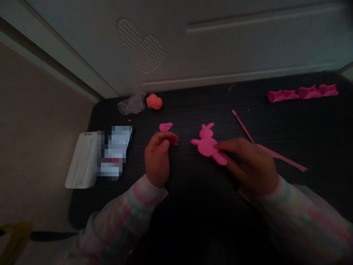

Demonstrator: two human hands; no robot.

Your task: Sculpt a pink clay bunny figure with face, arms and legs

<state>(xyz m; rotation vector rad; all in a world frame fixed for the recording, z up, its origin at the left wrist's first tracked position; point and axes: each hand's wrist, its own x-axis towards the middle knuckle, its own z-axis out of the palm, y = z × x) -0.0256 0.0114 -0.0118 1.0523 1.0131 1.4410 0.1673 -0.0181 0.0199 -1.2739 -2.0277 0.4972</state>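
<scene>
Here, room beside pink figure [207, 147]

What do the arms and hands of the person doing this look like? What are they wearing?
The left hand and right hand are bare, with no gloves. Both arms wear long pastel fabric sleeves with blurry patches of pink, mint green and whitish colour. The sleeves reach the wrists, and the left cuff looks loose. It's too dim to tell the material.

No wording can be read: the screen of the phone [117, 151] is blurred into coarse blocks, and the marks on the white slab [82, 162] (faint grey lines) are illegible.
</scene>
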